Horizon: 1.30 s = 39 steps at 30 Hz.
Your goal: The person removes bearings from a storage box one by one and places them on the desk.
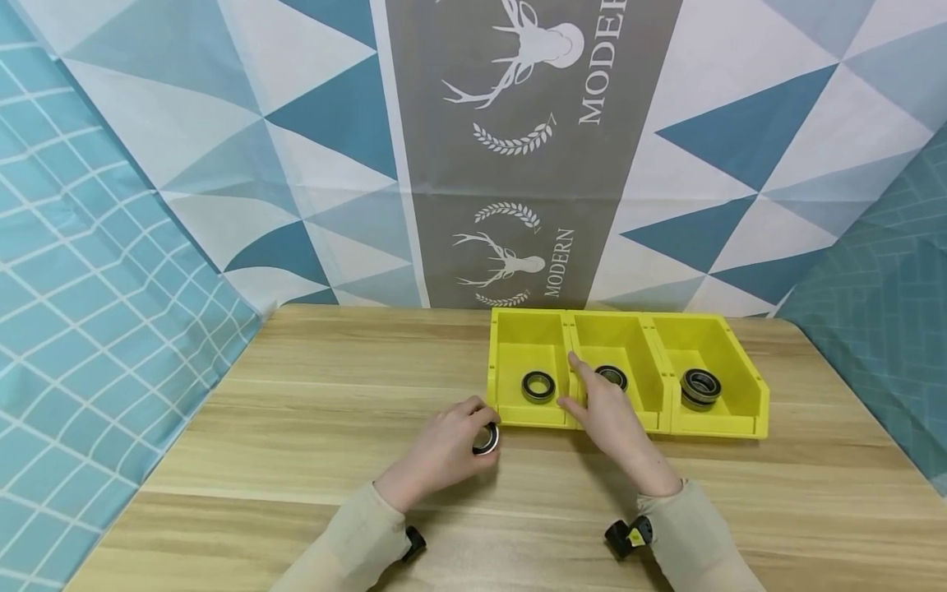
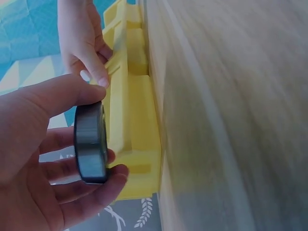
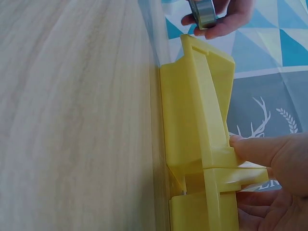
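Note:
My left hand pinches a ball bearing between thumb and fingers, just off the front left corner of the left yellow bin. The bearing stands on edge, its metal rim facing the left wrist camera. My right hand is over the wall between the left bin and the middle bin, thumb and index finger spread apart. Its thumb touches the bin edge in the right wrist view; its other fingers are partly hidden. One bearing lies flat in the left bin, another in the middle bin, partly behind the right hand.
A right yellow bin joins the row and contains stacked bearings. The bins stand near the back of a wooden table. Behind it hangs a patterned cloth, with tile-patterned cloth on both sides.

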### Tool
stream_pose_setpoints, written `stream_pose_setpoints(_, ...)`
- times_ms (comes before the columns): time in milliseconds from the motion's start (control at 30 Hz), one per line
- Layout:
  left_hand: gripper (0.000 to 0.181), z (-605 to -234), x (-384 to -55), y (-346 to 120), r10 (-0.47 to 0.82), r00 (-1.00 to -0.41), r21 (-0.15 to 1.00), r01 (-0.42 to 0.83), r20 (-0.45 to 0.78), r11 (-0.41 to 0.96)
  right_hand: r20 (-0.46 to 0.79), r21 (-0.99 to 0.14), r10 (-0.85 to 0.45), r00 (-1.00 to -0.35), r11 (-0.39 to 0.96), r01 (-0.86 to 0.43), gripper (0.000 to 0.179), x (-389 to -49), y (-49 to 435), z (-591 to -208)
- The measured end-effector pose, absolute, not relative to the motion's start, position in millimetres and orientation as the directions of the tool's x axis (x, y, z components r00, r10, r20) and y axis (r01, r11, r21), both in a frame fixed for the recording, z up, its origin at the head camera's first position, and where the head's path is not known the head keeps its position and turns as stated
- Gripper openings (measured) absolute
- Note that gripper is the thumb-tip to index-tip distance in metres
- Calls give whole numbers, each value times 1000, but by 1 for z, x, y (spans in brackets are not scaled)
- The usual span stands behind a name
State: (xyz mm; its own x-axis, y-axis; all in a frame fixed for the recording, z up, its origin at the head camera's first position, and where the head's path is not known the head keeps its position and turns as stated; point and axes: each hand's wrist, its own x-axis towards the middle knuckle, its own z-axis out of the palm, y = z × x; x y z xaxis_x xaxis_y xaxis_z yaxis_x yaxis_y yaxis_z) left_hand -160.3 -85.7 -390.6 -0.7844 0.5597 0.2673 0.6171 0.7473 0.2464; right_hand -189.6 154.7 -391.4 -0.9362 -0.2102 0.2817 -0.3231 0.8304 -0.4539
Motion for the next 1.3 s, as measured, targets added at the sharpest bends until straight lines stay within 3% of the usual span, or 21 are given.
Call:
stream_pose_setpoints(600, 36, -390, -158, -87, 589, -802, 250, 592, 95, 766, 311, -446, -216, -926, 827, -342, 69, -190, 155, -394)
stream_pose_setpoints(1300, 32, -383, -156, -94, 617, -787, 262, 601, 26, 755, 298, -442, -215, -930, 832, -334, 69, -191, 155, -392)
